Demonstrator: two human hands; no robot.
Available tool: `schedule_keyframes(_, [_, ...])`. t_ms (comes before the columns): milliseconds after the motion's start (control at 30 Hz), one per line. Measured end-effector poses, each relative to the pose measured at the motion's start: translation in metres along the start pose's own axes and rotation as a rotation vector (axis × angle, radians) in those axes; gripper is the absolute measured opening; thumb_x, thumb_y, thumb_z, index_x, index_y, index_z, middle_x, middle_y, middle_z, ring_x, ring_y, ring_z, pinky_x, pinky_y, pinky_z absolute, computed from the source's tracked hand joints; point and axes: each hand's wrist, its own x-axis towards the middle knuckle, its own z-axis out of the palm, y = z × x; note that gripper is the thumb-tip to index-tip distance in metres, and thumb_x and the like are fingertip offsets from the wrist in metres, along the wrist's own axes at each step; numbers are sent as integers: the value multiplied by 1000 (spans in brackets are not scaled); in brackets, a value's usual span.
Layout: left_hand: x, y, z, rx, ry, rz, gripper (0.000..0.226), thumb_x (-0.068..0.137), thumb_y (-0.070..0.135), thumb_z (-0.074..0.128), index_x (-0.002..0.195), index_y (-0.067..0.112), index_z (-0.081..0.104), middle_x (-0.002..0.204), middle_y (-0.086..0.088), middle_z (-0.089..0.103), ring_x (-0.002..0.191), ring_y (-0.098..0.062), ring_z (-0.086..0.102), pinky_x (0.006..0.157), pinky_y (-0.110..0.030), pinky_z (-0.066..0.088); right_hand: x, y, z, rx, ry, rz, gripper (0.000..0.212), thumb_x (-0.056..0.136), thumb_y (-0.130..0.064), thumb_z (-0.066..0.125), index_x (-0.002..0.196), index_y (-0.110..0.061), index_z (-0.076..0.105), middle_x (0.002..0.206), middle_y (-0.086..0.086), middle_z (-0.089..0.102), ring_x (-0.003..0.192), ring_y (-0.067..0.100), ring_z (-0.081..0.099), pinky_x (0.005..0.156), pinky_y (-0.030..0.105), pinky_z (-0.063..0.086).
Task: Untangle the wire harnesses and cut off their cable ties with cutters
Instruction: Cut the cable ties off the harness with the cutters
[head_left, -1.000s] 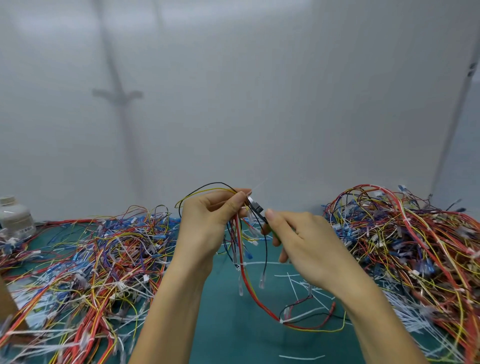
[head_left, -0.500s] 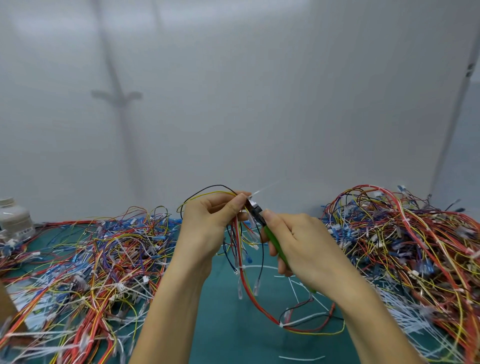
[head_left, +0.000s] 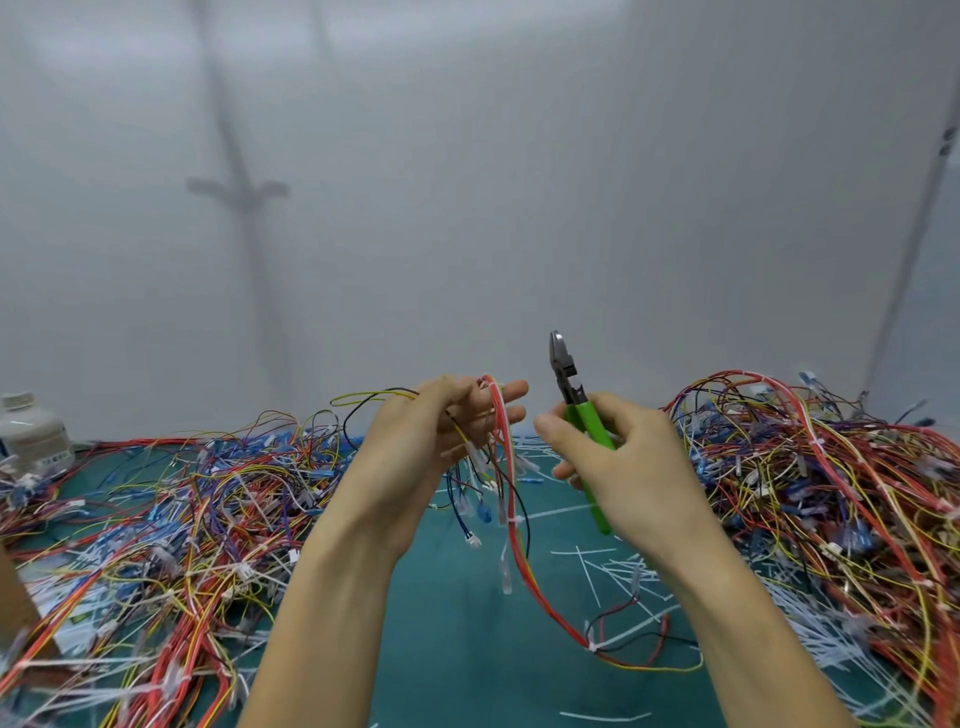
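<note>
Two bare hands are held up over a green counter (head_left: 457, 665). The left hand (head_left: 431, 447) has its grip closed on a wire harness (head_left: 503, 431), with the fingers curled round the red, yellow and black wires near the top. The wires hang down from that hand, and the low end lies in a loop on the counter. A small white cable tie (head_left: 514, 519) sits round the red wires below the hand. The right hand (head_left: 628, 462) has its grip closed on the cutters (head_left: 584, 421), round the green handles. The dark metal tip points up and is just beside the harness, not touching it. The blades look nearly together. A big pile of mixed wires (head_left: 182, 519) lies on the left side of the counter, and another big pile (head_left: 831, 493) lies on the right. Many short white cut bits (head_left: 589, 577) lie on the counter between the piles. A white bottle (head_left: 31, 431) stands at the far left, by a plain white wall (head_left: 519, 182).
</note>
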Motion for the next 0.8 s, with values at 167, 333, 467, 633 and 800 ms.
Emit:
schedule_keyframes(167, [1,-4,-3,-136,-116,-13,50,56,-9,42,104,1,54,108,-22,72,101,-30,71,80,-27,58,-1,-1,10,126,-77,13,10,84,-32,75,82,-23,71,73,0,72,68,21,70,66,39,58])
schedule_keyframes(333, [0,-5,1,28,-50,-32,47,57,-3,51,103,4,58,99,-15,75,92,-24,73,84,-30,58,-3,-3,12,223,-51,13,2,86,-22,73,85,-20,73,74,8,71,68,28,67,63,38,57])
schedule_keyframes(467, [2,-4,-3,202,88,-80,24,88,-3,44,104,7,58,86,-6,77,68,-16,73,73,-30,56,-2,-2,10,255,1,14,4,87,-17,72,82,-17,72,69,9,68,64,27,64,69,47,58])
schedule_keyframes(633, [7,-8,-16,252,275,-134,11,98,21,52,100,13,59,55,6,55,32,-7,30,39,-19,35,-2,-3,5,295,25,-6,4,87,-16,70,83,-13,69,66,8,65,59,10,61,64,40,58])
schedule_keyframes(800, [11,-20,-34,843,502,-88,28,91,44,54,109,24,48,80,1,64,78,-18,60,74,-36,47,-1,-3,3,281,29,-47,5,88,-11,69,84,-12,65,67,5,66,59,11,61,66,41,58])
